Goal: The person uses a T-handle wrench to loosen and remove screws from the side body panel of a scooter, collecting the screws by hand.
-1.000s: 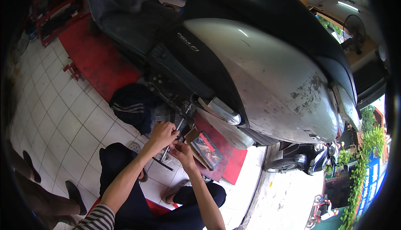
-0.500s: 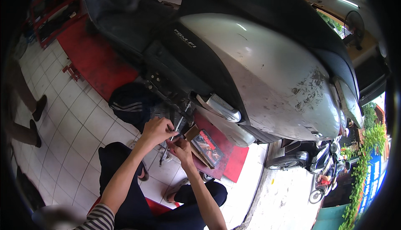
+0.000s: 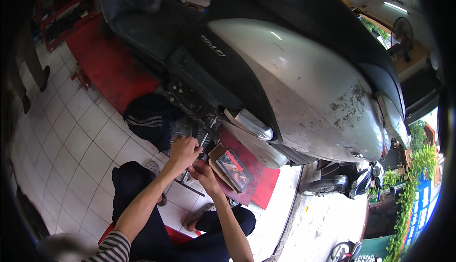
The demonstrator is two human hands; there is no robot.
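A silver scooter (image 3: 304, 91) stands on a red lift platform, its side panel facing me. From its underside a slim metal rod runs down to my hands; with a dark crossbar below, it looks like a T-handle wrench (image 3: 204, 139). My left hand (image 3: 184, 153) is closed round the shaft, fingers curled and partly hidden. Just below and to its right, my right hand (image 3: 205, 176) is also closed, thumb and fingers pinched at the wrench's lower part. The rod's upper end meets the dark engine parts (image 3: 190, 105), where the contact is too small to make out.
An opened cardboard box (image 3: 232, 169) with a printed cover lies on the red platform (image 3: 259, 186) beside my right hand. A dark striped cloth (image 3: 145, 119) hangs at the platform's edge. A person's legs (image 3: 35, 67) are at far left; parked motorbikes (image 3: 342, 181) stand outside.
The wrench's crossbar now shows below my hands at a different angle. My left hand has turned over the shaft, knuckles up. At far left the person's legs have shifted.
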